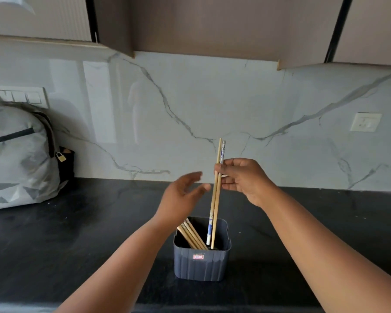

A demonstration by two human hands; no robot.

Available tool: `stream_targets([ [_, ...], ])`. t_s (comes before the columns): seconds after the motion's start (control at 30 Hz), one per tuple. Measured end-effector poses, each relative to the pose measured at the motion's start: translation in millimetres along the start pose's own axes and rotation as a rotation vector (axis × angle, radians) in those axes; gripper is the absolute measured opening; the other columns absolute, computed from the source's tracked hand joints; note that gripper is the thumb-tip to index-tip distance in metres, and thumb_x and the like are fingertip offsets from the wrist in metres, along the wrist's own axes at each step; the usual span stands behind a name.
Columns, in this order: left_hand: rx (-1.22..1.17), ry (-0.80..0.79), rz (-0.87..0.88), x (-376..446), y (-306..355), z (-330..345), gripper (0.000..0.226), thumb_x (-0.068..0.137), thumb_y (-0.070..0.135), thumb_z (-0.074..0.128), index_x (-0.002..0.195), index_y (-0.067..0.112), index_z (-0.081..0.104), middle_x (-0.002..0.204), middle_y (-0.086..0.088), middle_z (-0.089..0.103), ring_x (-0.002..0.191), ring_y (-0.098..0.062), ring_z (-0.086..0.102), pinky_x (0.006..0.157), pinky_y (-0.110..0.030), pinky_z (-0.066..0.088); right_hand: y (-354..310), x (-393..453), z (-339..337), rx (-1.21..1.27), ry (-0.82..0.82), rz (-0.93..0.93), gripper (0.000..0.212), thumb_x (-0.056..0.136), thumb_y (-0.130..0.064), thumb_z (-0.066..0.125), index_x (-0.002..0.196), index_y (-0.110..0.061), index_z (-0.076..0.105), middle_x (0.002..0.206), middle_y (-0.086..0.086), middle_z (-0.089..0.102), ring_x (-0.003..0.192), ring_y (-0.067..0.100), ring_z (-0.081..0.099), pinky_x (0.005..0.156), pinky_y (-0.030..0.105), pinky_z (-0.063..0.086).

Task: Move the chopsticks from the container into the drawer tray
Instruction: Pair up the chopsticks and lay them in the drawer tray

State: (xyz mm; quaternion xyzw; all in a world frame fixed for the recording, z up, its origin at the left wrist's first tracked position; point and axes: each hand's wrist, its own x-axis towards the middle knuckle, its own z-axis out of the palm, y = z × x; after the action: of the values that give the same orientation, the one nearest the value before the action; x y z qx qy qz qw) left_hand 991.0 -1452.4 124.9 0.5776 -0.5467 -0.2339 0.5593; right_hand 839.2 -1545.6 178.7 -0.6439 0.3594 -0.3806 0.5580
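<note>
A dark grey square container (201, 265) stands on the black counter near the front edge. Several wooden chopsticks (191, 234) lean against its left inner wall. My right hand (242, 179) grips two upright chopsticks (215, 199), one plain wood and one white with blue print; their lower tips are still inside the container. My left hand (183, 195) hovers just left of the held pair, fingers spread, holding nothing. No drawer tray is in view.
A grey backpack (16, 159) with a small padlock sits at the back left against the marble backsplash. Wall cupboards (212, 26) hang overhead. A switch panel (18, 96) is on the left wall, a socket (366, 122) on the right.
</note>
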Motion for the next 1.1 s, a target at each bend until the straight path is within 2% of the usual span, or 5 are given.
stream_targets([
  [0.13, -0.179, -0.158, -0.095, -5, 19, 16, 0.009, 0.087, 0.019, 0.07, 0.095, 0.014, 0.071, 0.085, -0.002, 0.074, 0.079, -0.012, 0.07, 0.076, -0.025, 0.055, -20, -19, 15, 0.04, -0.032, -0.058, 0.018, 0.084, -0.014, 0.074, 0.098, -0.003, 0.071, 0.088, 0.012, 0.075, 0.077, 0.025, 0.073, 0.069, 0.033, 0.06],
  [0.43, -0.436, -0.171, -0.366, -21, 12, -3, 0.021, 0.092, 0.02, 0.063, 0.102, 0.002, 0.068, 0.098, -0.017, 0.074, 0.091, -0.027, 0.073, 0.078, -0.034, 0.06, -36, -39, 6, -0.032, 0.009, -0.055, 0.008, 0.085, -0.008, 0.072, 0.093, -0.009, 0.071, 0.095, 0.013, 0.076, 0.082, 0.023, 0.074, 0.077, 0.034, 0.061],
  [0.6, -0.631, -0.207, -0.483, -25, 15, -12, 0.026, 0.094, 0.017, 0.058, 0.107, -0.003, 0.065, 0.1, -0.021, 0.073, 0.086, -0.029, 0.073, 0.075, -0.036, 0.061, -40, -71, 4, -0.624, -0.018, -0.828, 0.022, 0.083, -0.006, 0.073, 0.092, -0.026, 0.075, 0.094, -0.015, 0.075, 0.096, 0.001, 0.069, 0.089, 0.02, 0.054],
  [0.7, -0.71, -0.275, -0.492, -26, 18, -14, 0.025, 0.095, 0.013, 0.053, 0.105, -0.007, 0.065, 0.094, -0.023, 0.071, 0.079, -0.027, 0.071, 0.073, -0.035, 0.061, -6, -80, -2, -1.273, -0.235, -1.41, 0.025, 0.086, -0.006, 0.066, 0.11, -0.009, 0.072, 0.114, 0.006, 0.072, 0.112, 0.018, 0.065, 0.1, 0.032, 0.049],
  [1.1, -0.777, -0.435, -0.538, -29, 15, -10, 0.028, 0.084, 0.02, 0.065, 0.102, -0.001, 0.072, 0.103, -0.02, 0.069, 0.077, -0.025, 0.068, 0.061, -0.032, 0.06, 51, -74, -2, -1.372, -0.355, -1.588, 0.022, 0.097, -0.009, 0.058, 0.115, -0.01, 0.072, 0.113, 0.006, 0.072, 0.116, 0.024, 0.062, 0.105, 0.033, 0.047],
])
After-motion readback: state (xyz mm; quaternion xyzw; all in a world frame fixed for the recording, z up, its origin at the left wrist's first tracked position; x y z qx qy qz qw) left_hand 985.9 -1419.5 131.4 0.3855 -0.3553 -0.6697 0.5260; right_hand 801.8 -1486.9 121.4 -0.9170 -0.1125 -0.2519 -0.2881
